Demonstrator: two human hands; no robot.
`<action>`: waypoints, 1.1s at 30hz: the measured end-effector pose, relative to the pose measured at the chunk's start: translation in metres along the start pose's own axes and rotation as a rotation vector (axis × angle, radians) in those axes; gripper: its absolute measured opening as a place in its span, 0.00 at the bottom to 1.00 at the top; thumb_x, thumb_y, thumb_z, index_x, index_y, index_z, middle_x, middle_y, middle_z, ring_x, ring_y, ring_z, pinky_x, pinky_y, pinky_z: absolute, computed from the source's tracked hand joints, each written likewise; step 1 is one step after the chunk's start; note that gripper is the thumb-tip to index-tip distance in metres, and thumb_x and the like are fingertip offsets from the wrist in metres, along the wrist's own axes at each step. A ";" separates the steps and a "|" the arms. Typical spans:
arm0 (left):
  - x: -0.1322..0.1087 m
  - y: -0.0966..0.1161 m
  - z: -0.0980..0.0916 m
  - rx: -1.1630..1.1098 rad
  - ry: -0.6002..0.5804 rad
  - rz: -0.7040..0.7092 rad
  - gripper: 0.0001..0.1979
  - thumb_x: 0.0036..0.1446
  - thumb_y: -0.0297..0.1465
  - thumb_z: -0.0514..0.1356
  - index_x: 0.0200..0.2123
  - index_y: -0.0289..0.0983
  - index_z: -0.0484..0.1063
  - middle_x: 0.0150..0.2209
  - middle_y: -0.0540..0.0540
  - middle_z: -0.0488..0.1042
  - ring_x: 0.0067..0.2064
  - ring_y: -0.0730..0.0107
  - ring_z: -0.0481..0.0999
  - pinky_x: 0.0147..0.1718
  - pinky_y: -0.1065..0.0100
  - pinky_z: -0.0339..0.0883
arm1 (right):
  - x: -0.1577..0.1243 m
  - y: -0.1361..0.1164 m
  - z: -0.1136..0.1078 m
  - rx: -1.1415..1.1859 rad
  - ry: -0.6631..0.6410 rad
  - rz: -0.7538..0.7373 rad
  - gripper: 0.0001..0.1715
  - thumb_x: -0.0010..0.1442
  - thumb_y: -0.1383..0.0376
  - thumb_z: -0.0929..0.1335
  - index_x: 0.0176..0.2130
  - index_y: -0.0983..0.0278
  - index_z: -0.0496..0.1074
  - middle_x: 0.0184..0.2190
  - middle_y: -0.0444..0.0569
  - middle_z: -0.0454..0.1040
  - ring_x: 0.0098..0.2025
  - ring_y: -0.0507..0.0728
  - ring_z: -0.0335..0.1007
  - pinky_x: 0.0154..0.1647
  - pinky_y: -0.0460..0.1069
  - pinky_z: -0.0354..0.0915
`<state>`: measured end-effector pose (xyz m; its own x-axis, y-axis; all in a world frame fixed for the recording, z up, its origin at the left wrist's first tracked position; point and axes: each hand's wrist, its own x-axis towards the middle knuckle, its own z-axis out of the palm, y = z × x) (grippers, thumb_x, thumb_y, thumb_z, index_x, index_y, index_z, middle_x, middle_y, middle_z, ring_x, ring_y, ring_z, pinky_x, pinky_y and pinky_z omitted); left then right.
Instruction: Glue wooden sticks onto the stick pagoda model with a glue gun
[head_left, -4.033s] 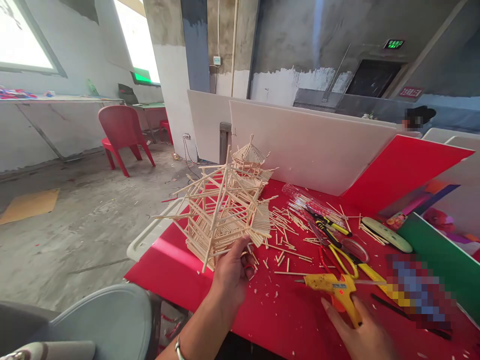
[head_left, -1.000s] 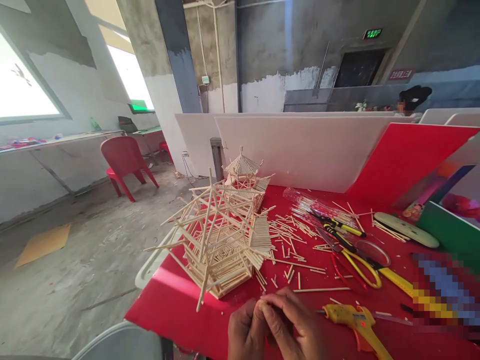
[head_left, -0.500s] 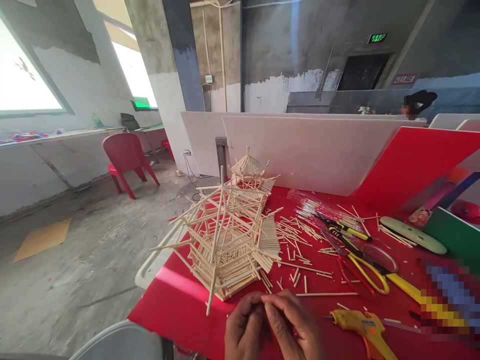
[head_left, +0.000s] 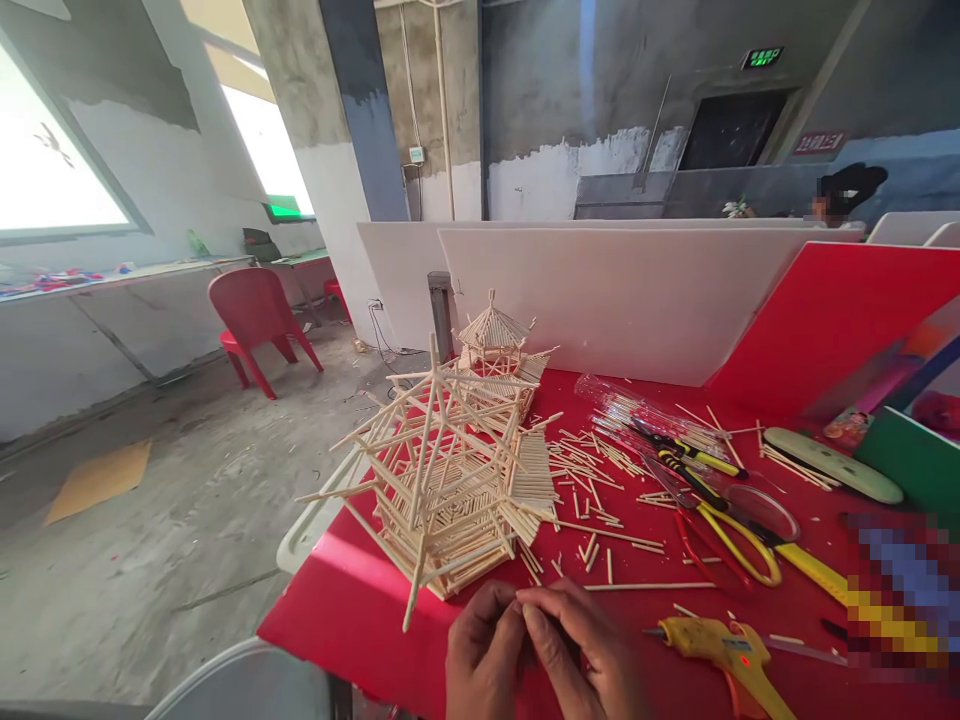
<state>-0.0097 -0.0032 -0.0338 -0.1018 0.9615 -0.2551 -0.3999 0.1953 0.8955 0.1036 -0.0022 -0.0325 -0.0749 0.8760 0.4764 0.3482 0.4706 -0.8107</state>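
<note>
My left hand (head_left: 484, 650) and my right hand (head_left: 574, 645) meet at the table's front edge, thumbs and forefingers pinched together tip to tip. Whatever they hold, if anything, is too small or too hidden to make out. Just beyond them stands a pavilion frame (head_left: 450, 500) of pale wooden sticks, its roof still open ribs meeting at a peak. Behind it is a smaller stick pavilion (head_left: 493, 330) with a covered roof. To the right of my hands lies a yellow glue gun (head_left: 712, 645), with a long stick (head_left: 649, 587) behind it.
Loose cut sticks (head_left: 592, 460) lie scattered on the red table (head_left: 345, 620). Pliers (head_left: 694, 460), yellow-handled scissors (head_left: 739, 540) and a green case (head_left: 832, 463) are at the right. White boards (head_left: 600, 300) stand along the back. A red chair (head_left: 262, 315) is at the left; a person (head_left: 847, 195) is beyond the boards.
The view has shifted slightly. My left forefinger and thumb have moved a little against my right fingertips; both hands stay pinched together in the same place.
</note>
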 end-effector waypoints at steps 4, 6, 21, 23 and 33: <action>0.001 0.003 -0.001 0.006 -0.007 -0.041 0.19 0.43 0.45 0.71 0.23 0.34 0.74 0.17 0.53 0.65 0.19 0.80 0.59 0.19 0.75 0.54 | -0.003 0.000 -0.003 0.020 -0.031 0.001 0.10 0.66 0.66 0.64 0.45 0.56 0.74 0.34 0.44 0.77 0.35 0.51 0.76 0.36 0.41 0.71; 0.002 0.003 -0.002 0.015 -0.022 -0.080 0.20 0.42 0.46 0.71 0.24 0.34 0.73 0.17 0.53 0.65 0.19 0.79 0.59 0.19 0.75 0.54 | -0.004 0.000 -0.005 0.032 -0.050 0.016 0.11 0.67 0.65 0.64 0.46 0.56 0.73 0.35 0.44 0.77 0.35 0.51 0.76 0.36 0.41 0.71; 0.001 0.012 0.005 -0.070 0.053 -0.071 0.16 0.46 0.41 0.70 0.29 0.33 0.75 0.15 0.53 0.66 0.17 0.80 0.60 0.17 0.77 0.52 | -0.003 -0.008 -0.013 0.032 -0.033 0.004 0.11 0.67 0.64 0.64 0.45 0.58 0.74 0.34 0.45 0.76 0.36 0.51 0.76 0.37 0.41 0.71; 0.001 0.015 0.005 -0.087 0.055 -0.072 0.16 0.48 0.41 0.69 0.30 0.33 0.75 0.15 0.52 0.67 0.17 0.80 0.61 0.16 0.77 0.51 | -0.003 -0.009 -0.013 0.021 -0.031 0.020 0.11 0.67 0.63 0.63 0.44 0.58 0.75 0.34 0.45 0.77 0.35 0.51 0.76 0.37 0.41 0.71; 0.006 0.028 0.011 -0.131 0.035 -0.094 0.17 0.47 0.41 0.68 0.31 0.32 0.76 0.18 0.51 0.70 0.18 0.78 0.64 0.15 0.76 0.51 | 0.001 -0.010 -0.016 -0.019 -0.017 0.035 0.12 0.67 0.64 0.63 0.47 0.58 0.74 0.36 0.46 0.77 0.36 0.52 0.76 0.37 0.42 0.71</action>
<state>-0.0120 0.0104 -0.0064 -0.0895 0.9325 -0.3499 -0.5246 0.2545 0.8124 0.1152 -0.0075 -0.0185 -0.0781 0.8939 0.4415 0.3686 0.4373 -0.8203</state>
